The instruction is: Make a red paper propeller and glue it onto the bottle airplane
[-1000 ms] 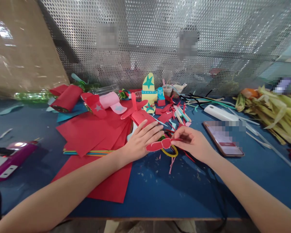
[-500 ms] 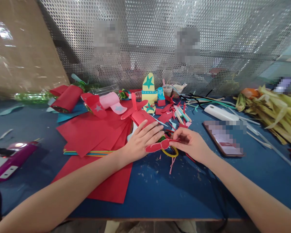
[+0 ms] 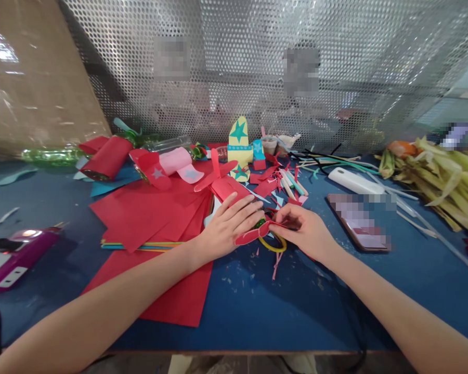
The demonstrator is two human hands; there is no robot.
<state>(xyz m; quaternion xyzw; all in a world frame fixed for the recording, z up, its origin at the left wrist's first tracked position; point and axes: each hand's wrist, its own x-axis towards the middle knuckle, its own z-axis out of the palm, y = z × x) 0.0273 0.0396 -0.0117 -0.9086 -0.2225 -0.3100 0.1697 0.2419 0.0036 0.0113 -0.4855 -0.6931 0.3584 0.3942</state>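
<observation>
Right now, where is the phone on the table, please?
In the head view, the phone lies to the right of the right hand, below the white object.

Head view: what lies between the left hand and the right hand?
In the head view, a red paper piece, pinched by the right hand, with part of a yellow ring showing below and something green above.

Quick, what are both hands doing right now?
Left hand: open, laid over the red paper-wrapped bottle.
Right hand: closed, thumb and fingers pinching the red paper cutout.
</observation>
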